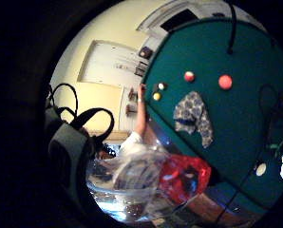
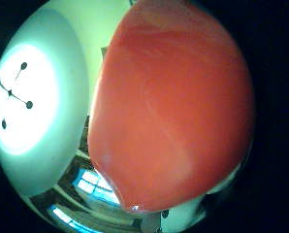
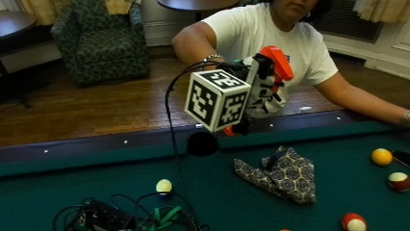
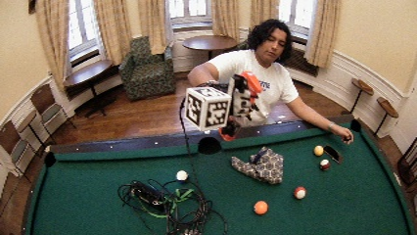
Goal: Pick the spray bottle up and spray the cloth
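Orange-topped spray bottle (image 3: pixel 272 72) held aloft above the near rail of the green bench (image 3: pixel 96 192), with the patterned cloth (image 3: pixel 282 174) lying crumpled on the felt below.

Most of the gloved right hand (image 3: pixel 253 89) is hidden behind its gear, so its fingers cannot be made out around the bottle; the bottle's orange head fills the thumb-side view. Open felt surrounds the cloth, with billiard balls (image 3: pixel 382 156) well apart to one side.
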